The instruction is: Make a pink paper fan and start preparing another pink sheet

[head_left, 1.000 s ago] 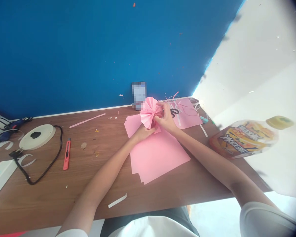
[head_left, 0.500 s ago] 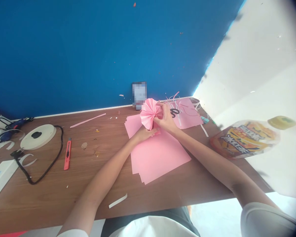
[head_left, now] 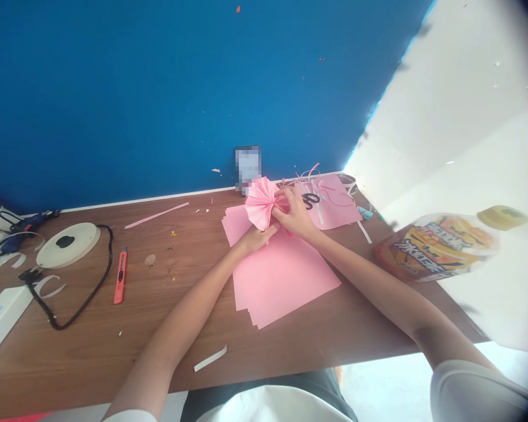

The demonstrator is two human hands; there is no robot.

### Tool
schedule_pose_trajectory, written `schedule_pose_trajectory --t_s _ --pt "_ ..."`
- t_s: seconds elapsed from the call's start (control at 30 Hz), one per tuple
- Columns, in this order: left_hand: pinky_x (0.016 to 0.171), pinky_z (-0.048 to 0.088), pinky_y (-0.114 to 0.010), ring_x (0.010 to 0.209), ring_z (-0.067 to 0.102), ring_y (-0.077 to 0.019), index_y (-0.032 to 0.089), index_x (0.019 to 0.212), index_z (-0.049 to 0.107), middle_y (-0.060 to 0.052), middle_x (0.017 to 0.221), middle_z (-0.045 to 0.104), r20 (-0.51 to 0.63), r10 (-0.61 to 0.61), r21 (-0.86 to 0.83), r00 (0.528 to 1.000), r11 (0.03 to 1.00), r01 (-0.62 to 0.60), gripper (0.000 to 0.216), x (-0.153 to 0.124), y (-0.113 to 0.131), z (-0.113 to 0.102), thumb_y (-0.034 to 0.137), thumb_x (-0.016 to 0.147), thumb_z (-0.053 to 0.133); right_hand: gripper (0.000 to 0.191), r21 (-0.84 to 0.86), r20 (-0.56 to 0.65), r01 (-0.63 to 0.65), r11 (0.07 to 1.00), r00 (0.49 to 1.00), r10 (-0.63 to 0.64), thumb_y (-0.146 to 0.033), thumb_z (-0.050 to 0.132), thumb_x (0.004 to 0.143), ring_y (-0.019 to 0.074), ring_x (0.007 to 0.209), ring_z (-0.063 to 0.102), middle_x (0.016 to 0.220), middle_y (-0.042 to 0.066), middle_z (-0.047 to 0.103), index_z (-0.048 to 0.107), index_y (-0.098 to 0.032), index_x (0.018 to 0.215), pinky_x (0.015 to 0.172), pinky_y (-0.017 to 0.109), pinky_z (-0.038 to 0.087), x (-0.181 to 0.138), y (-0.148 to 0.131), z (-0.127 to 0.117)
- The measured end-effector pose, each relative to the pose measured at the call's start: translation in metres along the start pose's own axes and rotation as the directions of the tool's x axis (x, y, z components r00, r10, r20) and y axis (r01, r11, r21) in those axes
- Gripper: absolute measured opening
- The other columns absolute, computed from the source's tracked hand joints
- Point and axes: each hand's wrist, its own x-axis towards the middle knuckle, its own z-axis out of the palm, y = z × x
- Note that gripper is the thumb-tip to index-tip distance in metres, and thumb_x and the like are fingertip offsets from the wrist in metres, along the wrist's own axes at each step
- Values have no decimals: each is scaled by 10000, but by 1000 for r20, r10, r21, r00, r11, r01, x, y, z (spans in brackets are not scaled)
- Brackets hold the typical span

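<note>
A pleated pink paper fan (head_left: pixel 261 202), spread out into a rosette shape, is held up between my two hands. My left hand (head_left: pixel 256 237) grips its lower edge, with the thumb near the centre of the folds. From the right, my right hand (head_left: pixel 295 214) pinches the folds at the middle and along the right side; the fingers partly hide that side. Beneath both hands lies a fanned stack of pink paper sheets (head_left: pixel 286 281) on the brown wooden table (head_left: pixel 158 328).
Black-handled scissors (head_left: pixel 310 201) rest on more pink paper with thin strips at the back right. A bottle (head_left: pixel 440 246) stands right. Leftward lie a red box cutter (head_left: pixel 120 275), a round white corded device (head_left: pixel 68 245) and a power strip (head_left: pixel 2 319). A phone (head_left: pixel 248 167) leans on the wall.
The pleated paper fan has shifted slightly left and turned a little. My right hand's fingers have moved down and left over its folds. My left hand stays almost in place.
</note>
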Motion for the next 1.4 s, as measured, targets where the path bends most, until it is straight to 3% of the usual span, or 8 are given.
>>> schedule_pose_trajectory --t_s 0.23,0.4,0.63,0.87,1.03,1.1,1.27,1.4 --pt "661 460 -289 741 523 -165 159 1133 571 -73 908 626 2 -20 3 1000 1000 20 474 2 -1 -1 538 888 427 173 -123 -36 -54 991 998 50 -275 560 756 266 1046 516 1087 83 576 599 -215 914 957 431 375 -3 -2 2" --pt "649 439 -289 721 536 -168 164 1142 585 -64 882 634 13 -43 -56 999 997 43 495 2 -5 -2 554 893 408 185 -168 -56 -19 986 998 10 -292 554 784 260 1028 524 1073 82 580 605 -213 943 940 415 383 -5 -1 4" --pt "822 429 -324 804 591 -190 106 872 668 -85 826 664 29 -40 -245 999 968 46 401 7 -11 -9 393 904 390 299 -357 -95 69 931 989 -110 -369 532 862 285 1096 464 1195 130 526 573 -184 1093 906 411 375 -6 -4 -1" --pt "786 421 -305 828 603 -186 122 886 665 -88 873 680 91 -12 -361 996 932 44 306 11 -14 -18 305 821 429 222 -639 71 234 732 966 -248 -313 430 939 283 1008 450 1126 106 589 614 -205 998 825 407 300 -2 -5 -10" --pt "847 415 -319 868 604 -195 112 910 669 -90 870 683 177 -6 -347 984 935 68 295 9 -13 -22 263 778 454 233 -568 286 455 686 891 -353 -266 416 953 245 988 459 1070 82 616 622 -211 1046 817 374 288 9 2 -19" --pt "841 422 -323 856 608 -196 107 927 670 -92 864 685 185 -9 -340 983 937 73 299 8 -11 -22 262 770 469 209 -537 315 474 697 880 -356 -245 441 940 241 986 460 1025 81 621 634 -205 1010 807 364 289 12 5 -21" --pt "793 443 -310 827 623 -190 108 978 670 -99 893 689 83 -27 -342 996 938 54 328 8 -8 -19 353 812 529 210 -566 308 481 670 877 -370 -186 425 931 230 932 449 990 82 606 634 -200 941 780 354 281 14 6 -23" --pt "722 465 -302 818 640 -199 112 1054 655 -115 927 694 -21 -52 -437 998 899 37 403 9 -7 -17 426 827 544 209 -598 276 476 645 878 -392 -168 419 931 226 932 439 1016 71 605 624 -208 928 771 357 270 13 5 -24"
